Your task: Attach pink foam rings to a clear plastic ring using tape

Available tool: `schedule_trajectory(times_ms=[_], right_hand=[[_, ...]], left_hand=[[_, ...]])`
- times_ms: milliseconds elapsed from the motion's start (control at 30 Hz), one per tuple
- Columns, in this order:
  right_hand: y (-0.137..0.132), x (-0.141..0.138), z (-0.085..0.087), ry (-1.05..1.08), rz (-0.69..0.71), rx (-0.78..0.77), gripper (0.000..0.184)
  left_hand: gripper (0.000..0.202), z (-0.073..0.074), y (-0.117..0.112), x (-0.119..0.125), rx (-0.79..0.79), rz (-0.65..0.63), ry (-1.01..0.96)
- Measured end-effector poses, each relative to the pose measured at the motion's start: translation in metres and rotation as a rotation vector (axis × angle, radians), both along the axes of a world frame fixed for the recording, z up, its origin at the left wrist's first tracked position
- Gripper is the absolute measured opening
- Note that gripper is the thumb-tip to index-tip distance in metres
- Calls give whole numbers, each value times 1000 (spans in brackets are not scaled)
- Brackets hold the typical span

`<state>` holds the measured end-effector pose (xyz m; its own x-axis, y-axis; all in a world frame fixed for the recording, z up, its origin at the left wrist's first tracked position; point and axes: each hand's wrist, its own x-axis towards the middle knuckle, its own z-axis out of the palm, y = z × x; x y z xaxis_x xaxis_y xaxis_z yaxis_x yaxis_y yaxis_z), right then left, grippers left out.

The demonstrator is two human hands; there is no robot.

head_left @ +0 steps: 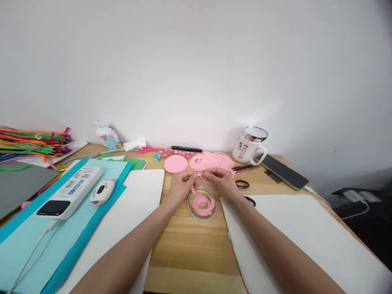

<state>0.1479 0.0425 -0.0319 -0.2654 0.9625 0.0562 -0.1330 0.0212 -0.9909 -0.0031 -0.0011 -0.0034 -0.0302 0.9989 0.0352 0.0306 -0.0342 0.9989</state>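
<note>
My left hand (pixel 180 183) and my right hand (pixel 221 181) meet over the middle of the wooden table (pixel 190 245), fingers pinched on a pink paper spiral strip (pixel 196 184). The strip hangs down into a small clear round dish (pixel 201 204), where its lower coils lie. Just beyond my hands lies a pink paper disc (pixel 175 164) and a pile of cut pink paper spirals (pixel 211 160). Several small rolled pink pieces (pixel 179 153) sit behind them.
White sheets (pixel 306 237) lie right and left of my arms. Blue paper (pixel 36 241) holds a white power bank (pixel 72 192) and a small white device (pixel 102 191). A mug (pixel 249 145), a phone (pixel 283 170), a black marker (pixel 186 149) and pipe cleaners (pixel 30 143) ring the back.
</note>
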Motion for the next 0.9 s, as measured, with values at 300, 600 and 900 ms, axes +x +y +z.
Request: schedule_trajectory(times_ms=[300,600,900], right_hand=[[0,-1,0,17,35,2,30],[-1,0,2,-16,-1,21,26],[-1,-1,3,5,34,32,30]], left_hand=[[27,1,-1,1,6,-14,-11],[28,1,-1,0,-7,-42,9],[26,-2,0,0,-2,-17,4]])
